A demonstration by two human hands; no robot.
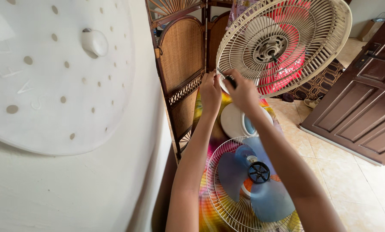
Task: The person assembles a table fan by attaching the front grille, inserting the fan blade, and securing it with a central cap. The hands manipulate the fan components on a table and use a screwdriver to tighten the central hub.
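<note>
A cream rear fan guard (317, 47) stands upright on its fan, with the bare motor shaft (271, 48) at its centre. My left hand (210, 91) pinches the guard's lower left rim. My right hand (243, 91) is closed on a dark-handled tool (231, 80) held against the same rim. Below my arms a front wire guard (227, 202) lies flat on a colourful cloth (206, 210), with the blue fan blade (261, 189) resting in it. The fan's white base (232, 121) sits between them.
A white wall (93, 184) with a round dotted white panel (50, 73) fills the left. A brown rattan folding screen (181, 60) stands behind the fan. A dark wooden door (364, 103) is at the right, over beige floor tiles (351, 184). A red object (287, 68) shows through the guard.
</note>
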